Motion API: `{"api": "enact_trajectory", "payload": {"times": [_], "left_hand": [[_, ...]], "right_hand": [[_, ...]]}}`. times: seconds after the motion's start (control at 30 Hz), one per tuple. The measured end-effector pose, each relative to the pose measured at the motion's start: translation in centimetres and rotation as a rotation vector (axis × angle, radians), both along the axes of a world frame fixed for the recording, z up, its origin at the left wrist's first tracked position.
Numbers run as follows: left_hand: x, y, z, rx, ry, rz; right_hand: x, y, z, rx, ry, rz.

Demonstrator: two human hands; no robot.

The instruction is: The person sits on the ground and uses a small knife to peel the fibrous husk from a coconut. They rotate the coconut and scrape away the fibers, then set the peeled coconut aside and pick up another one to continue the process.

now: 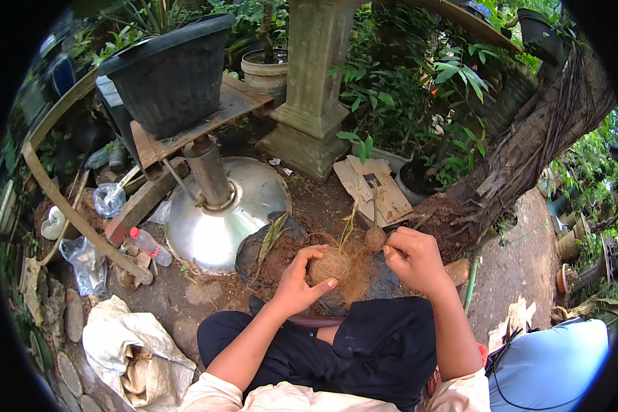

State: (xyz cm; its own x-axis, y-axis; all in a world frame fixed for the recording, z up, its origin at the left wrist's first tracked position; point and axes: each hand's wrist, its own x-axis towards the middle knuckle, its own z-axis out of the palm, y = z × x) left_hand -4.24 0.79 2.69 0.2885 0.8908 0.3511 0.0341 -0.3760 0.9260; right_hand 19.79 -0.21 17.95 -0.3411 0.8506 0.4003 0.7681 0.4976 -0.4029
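My left hand (pixel 299 283) curves around a ball wrapped in brown fibre (pixel 329 267), its thumb and fingers against the sides. A thin plant stem with narrow yellow-green leaves (pixel 348 226) rises from the ball's top. Loose coconut-like fibre (pixel 359 275) lies against the ball's right side. My right hand (pixel 417 257) is raised to the right, fingers curled and fingertips together; whether a thread is pinched there cannot be made out. Just left of it sits a smaller brown ball with a stem (pixel 375 239). Behind my left hand, a dark plastic sheet holds brown soil (pixel 283 252).
A shiny metal dome base (pixel 226 221) supports a wooden board with a large black planter (pixel 170 77). Beyond are a concrete pillar (pixel 316 67) and flattened cardboard (pixel 373 190). A plastic bottle (pixel 151 246) and white sack (pixel 134 350) lie left. A tree trunk (pixel 535 139) leans at right.
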Motion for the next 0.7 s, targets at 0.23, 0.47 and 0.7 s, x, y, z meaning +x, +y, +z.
{"api": "enact_trajectory", "payload": {"times": [0.23,0.47,0.7], "left_hand": [[-0.1,-0.2,0.6,0.048,0.18,0.01],[0.1,-0.7,0.7,0.067,0.085,-0.091],[0.3,-1.3,-0.1,-0.201,-0.136,-0.252]], "right_hand": [[-0.6,0.4,-0.6,0.141,-0.035,0.037],[-0.1,3.2,-8.2,-0.198,0.397,-0.094],[-0.4,3.2,-15.8,-1.085,0.738,-0.047]]}}
